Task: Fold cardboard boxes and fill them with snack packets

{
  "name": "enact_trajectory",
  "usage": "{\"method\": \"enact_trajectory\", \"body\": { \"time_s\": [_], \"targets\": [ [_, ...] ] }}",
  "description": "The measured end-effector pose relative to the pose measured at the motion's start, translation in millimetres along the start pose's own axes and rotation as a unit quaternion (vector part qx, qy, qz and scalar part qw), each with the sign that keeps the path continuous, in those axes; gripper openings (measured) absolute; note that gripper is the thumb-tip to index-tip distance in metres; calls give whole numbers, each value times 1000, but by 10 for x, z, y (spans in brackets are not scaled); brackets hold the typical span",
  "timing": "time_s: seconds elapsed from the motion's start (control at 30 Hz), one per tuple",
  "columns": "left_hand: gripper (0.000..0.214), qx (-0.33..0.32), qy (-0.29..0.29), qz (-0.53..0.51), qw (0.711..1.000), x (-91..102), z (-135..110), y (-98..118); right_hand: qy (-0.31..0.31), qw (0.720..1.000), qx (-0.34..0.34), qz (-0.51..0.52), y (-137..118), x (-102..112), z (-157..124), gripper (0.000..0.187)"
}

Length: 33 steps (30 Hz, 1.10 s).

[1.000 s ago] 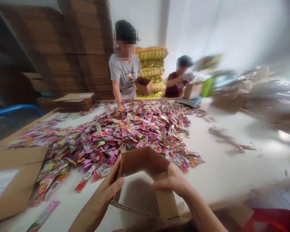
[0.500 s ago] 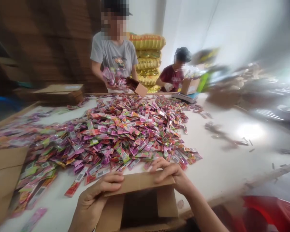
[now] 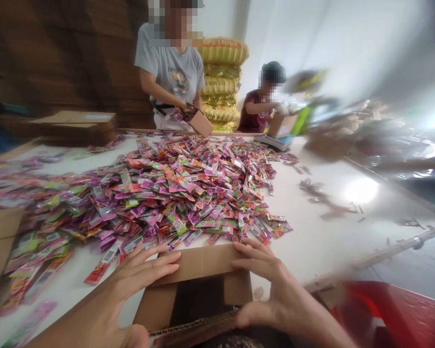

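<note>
A small brown cardboard box sits at the near edge of the white table, its far flap folded flat. My left hand lies on that flap's left end with fingers stretched out. My right hand rests on the flap's right end and the box's right side, fingers spread. Just beyond the box lies a big heap of colourful sachets in pink, purple, green and red.
Across the table a person in a grey shirt holds a small box with sachets. Another person in dark red sits by a box on a scale. Flat cardboard is stacked far left; a red object stands near right.
The box, first held open and tilted, was laid down and its far flap folded over. My hands went from gripping the flap to lying flat on it. The view dipped lower.
</note>
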<state>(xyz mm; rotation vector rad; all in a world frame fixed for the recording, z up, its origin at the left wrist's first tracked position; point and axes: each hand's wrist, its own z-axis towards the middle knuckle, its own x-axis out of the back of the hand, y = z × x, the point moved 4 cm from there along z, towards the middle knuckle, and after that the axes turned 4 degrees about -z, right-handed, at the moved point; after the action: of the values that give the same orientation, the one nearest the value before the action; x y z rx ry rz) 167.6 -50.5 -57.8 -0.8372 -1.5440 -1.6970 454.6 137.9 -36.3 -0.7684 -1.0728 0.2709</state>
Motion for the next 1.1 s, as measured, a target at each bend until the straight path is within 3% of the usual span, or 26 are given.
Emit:
{"method": "enact_trajectory", "body": {
  "time_s": [0.1,0.17,0.3,0.53,0.6,0.67,0.77,0.87,1.0,1.03,1.1],
  "targets": [
    [43,19,63,31,997,-77,264,121,111,991,-63,32,48,-269,54,28],
    [38,21,111,28,993,-160,427,255,161,984,-58,46,100,-371,110,10],
    [32,-4,163,15,986,-318,560,412,193,979,-28,56,143,-428,173,8],
    [44,27,265,53,962,-430,488,212,155,986,36,40,94,-378,297,11],
    [50,14,257,18,966,-417,455,191,157,986,43,45,101,-345,306,11],
    [69,-18,215,-27,976,-392,432,229,154,986,41,50,87,-295,303,9],
    [79,-57,124,39,990,-373,435,382,102,994,42,12,-28,-221,302,7],
    [58,-53,57,118,990,-411,471,516,20,996,38,-78,-175,-231,310,8],
    [37,-14,41,138,989,-477,505,625,-48,974,66,-212,-305,-442,328,9],
    [43,-12,39,140,989,-486,514,656,-65,966,83,-238,-334,-510,332,12],
    [76,-17,9,131,991,-507,543,723,-83,957,104,-258,-380,-592,348,22]
  ]
}}
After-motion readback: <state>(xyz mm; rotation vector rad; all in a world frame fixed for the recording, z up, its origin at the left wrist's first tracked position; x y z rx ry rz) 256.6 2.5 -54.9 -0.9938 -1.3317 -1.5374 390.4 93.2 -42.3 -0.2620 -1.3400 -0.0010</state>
